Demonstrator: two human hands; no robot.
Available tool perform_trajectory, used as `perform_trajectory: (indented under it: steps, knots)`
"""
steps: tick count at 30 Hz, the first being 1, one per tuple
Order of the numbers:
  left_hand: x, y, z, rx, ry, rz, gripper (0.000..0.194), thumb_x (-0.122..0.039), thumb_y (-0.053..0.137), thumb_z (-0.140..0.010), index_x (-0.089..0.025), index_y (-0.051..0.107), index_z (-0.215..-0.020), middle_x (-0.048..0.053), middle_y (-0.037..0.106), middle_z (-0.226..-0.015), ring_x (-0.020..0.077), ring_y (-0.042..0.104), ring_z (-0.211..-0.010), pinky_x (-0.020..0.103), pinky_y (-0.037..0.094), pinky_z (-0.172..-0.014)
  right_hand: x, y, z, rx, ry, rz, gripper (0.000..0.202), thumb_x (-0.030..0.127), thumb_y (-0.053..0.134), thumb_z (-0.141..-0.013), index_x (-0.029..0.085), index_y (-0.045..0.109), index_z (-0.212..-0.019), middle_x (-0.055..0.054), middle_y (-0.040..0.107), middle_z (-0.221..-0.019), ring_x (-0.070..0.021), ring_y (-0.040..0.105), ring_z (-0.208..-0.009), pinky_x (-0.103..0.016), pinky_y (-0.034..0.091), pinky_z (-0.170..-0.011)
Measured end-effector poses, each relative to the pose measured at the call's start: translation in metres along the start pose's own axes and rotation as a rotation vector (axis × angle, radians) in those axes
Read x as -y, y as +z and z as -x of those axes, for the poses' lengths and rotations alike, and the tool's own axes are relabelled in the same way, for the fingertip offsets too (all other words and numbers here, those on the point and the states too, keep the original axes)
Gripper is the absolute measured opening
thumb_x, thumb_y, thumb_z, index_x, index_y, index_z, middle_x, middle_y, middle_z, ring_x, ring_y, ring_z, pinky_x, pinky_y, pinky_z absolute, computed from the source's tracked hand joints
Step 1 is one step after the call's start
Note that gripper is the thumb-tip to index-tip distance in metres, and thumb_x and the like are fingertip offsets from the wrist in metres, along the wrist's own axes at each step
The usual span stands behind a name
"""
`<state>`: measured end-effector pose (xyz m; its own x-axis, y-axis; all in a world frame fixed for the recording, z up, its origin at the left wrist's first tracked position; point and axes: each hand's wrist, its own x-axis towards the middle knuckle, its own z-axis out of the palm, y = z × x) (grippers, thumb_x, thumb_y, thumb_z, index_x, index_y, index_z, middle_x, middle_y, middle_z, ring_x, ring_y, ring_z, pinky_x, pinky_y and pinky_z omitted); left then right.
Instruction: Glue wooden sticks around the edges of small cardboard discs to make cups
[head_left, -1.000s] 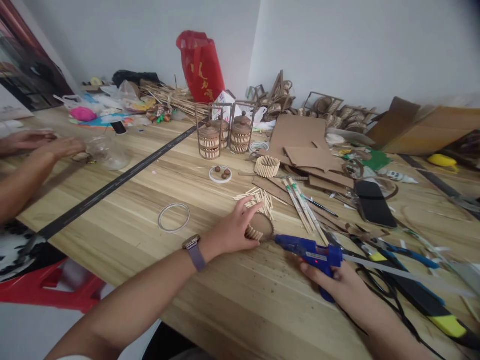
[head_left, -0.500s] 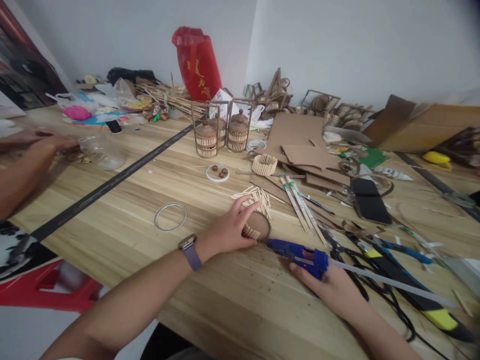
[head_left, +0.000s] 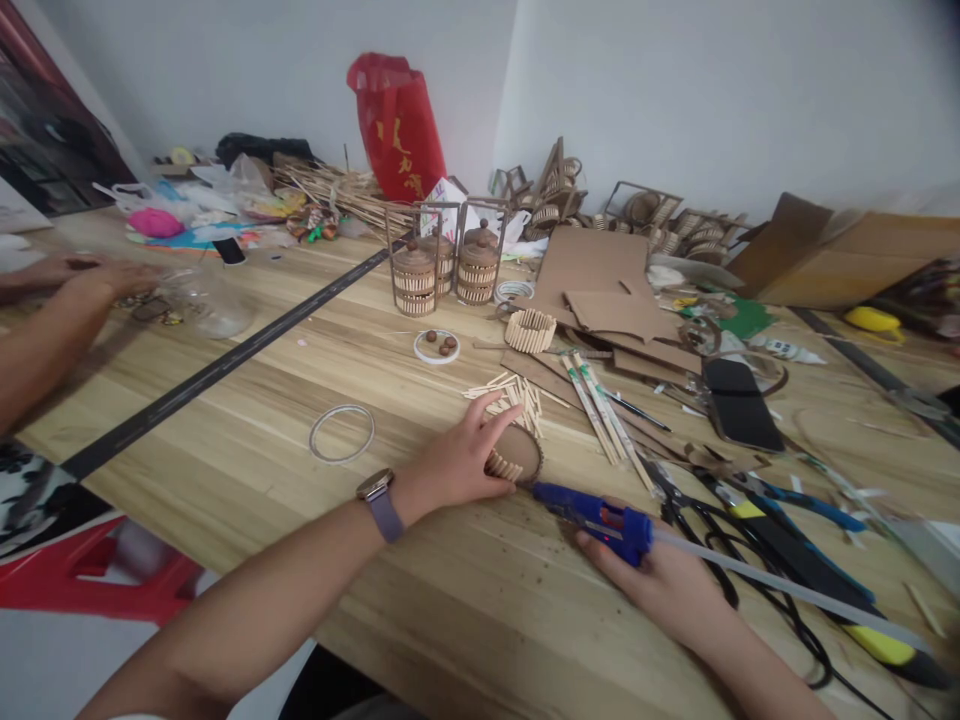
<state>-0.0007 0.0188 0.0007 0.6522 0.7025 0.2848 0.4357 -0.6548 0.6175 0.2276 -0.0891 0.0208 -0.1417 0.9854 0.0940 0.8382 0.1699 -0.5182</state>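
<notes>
My right hand (head_left: 660, 570) is wrapped round a blue glue gun (head_left: 600, 520) with a long whitish glue stick out of its back. The nozzle points left at the front edge of a round brown base (head_left: 525, 452); I cannot tell whether it touches. Short wooden sticks (head_left: 504, 465) stand along part of that base's rim. My left hand (head_left: 461, 455) holds the base from the left, thumb at the front and fingers curved over it. Just behind lies a loose pile of cut sticks (head_left: 521, 395). A ring of upright sticks (head_left: 530, 330) stands farther back.
A white ring (head_left: 342, 434) lies left; another ring holds brown beads (head_left: 448, 345). Lidded stick baskets (head_left: 415, 280) stand behind. Cardboard (head_left: 592, 265), a phone (head_left: 742, 405), scissors (head_left: 690, 510) and pliers (head_left: 806, 502) crowd the right. Another person's hands (head_left: 112, 280) work at far left.
The glue gun's rear has dipped slightly and its nozzle has shifted a little left along the base's edge. My left hand keeps its place on the base.
</notes>
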Motion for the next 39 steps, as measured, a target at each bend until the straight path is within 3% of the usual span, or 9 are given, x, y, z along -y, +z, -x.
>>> perform_trajectory:
  steps: [5, 18, 26, 39]
  knots:
    - [-0.0008, -0.0011, -0.0006, 0.007, -0.012, 0.001, 0.099, -0.021, 0.081, -0.064, -0.027, 0.025, -0.145, 0.016, 0.017, -0.152, 0.0345, 0.025, -0.141, 0.050, 0.032, -0.113, 0.0006, 0.0007, 0.0007, -0.006, -0.044, 0.027, 0.035, 0.042, 0.048, -0.083, 0.020, 0.074, -0.086, -0.011, 0.076, -0.088, -0.0281, 0.071, -0.080, -0.038, 0.057, -0.076]
    - [-0.0022, -0.0014, -0.0011, 0.011, -0.018, -0.006, 0.098, -0.022, 0.082, -0.065, -0.025, 0.026, -0.145, 0.016, 0.018, -0.152, 0.0344, 0.026, -0.141, 0.050, 0.032, -0.113, 0.0015, 0.0022, 0.0007, -0.129, -0.197, 0.045, 0.024, 0.035, 0.051, -0.084, 0.021, 0.070, -0.081, -0.006, 0.075, -0.077, -0.0228, 0.072, -0.070, -0.028, 0.058, -0.066]
    - [-0.0012, -0.0009, -0.0012, 0.015, -0.021, -0.006, 0.098, -0.021, 0.081, -0.064, -0.025, 0.025, -0.145, 0.016, 0.017, -0.152, 0.0345, 0.026, -0.141, 0.050, 0.032, -0.113, -0.0017, 0.0042, 0.0018, -0.119, -0.253, 0.075, 0.025, 0.033, 0.049, -0.086, 0.019, 0.069, -0.082, -0.007, 0.074, -0.077, -0.0210, 0.071, -0.069, -0.026, 0.057, -0.065]
    - [-0.0014, -0.0009, -0.0008, 0.007, -0.007, -0.021, 0.098, -0.021, 0.081, -0.065, -0.027, 0.024, -0.145, 0.016, 0.017, -0.152, 0.0344, 0.026, -0.141, 0.051, 0.034, -0.112, 0.0042, 0.0017, 0.0007, -0.026, -0.186, 0.030, 0.022, 0.034, 0.048, -0.088, 0.021, 0.062, -0.077, -0.004, 0.068, -0.069, -0.0188, 0.067, -0.064, -0.026, 0.052, -0.059]
